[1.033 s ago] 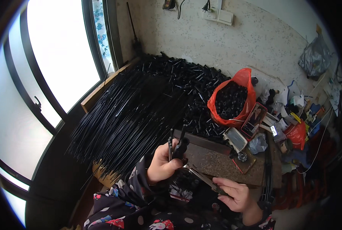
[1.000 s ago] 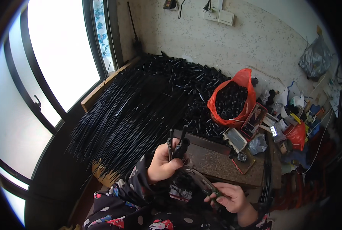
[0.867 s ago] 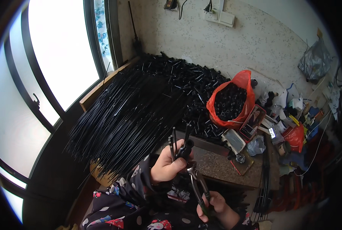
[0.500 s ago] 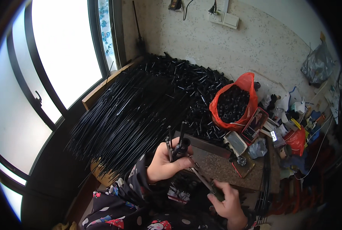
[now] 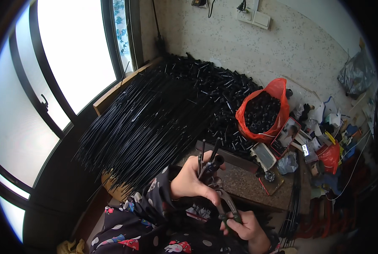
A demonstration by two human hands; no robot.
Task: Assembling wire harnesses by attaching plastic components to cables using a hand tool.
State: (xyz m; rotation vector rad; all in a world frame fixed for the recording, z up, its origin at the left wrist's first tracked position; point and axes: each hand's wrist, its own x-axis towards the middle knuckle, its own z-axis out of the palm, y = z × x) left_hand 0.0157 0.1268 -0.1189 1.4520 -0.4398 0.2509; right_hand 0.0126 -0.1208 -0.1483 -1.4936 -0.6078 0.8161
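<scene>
In my left hand [image 5: 188, 183] are a black tubular fitting [image 5: 216, 162] with a round open end and several thin dark rods [image 5: 202, 153] standing up beside it. The fingers are wrapped round them, with the thumb stretched along the near side. My right hand [image 5: 249, 230] grips a pair of pliers [image 5: 229, 202] by their dark green handles, which are spread apart. The pliers' head reaches up to the lower part of the held pieces, beside my left thumb. My left hand partly hides the jaws, so I cannot tell what they touch.
Long thin black rods [image 5: 134, 122] cover the bench at the left, with many short black fittings [image 5: 223, 93] heaped behind. At right stand a red plastic bag [image 5: 241, 115] of black parts, a propped phone [image 5: 285, 136] and clutter. A brown board [image 5: 240, 183] lies just beyond my hands.
Both hands sit differently: my left hand has shifted right with the black pieces. The pliers have turned more upright, and their handles now show spread apart. The whole view has shifted slightly.
</scene>
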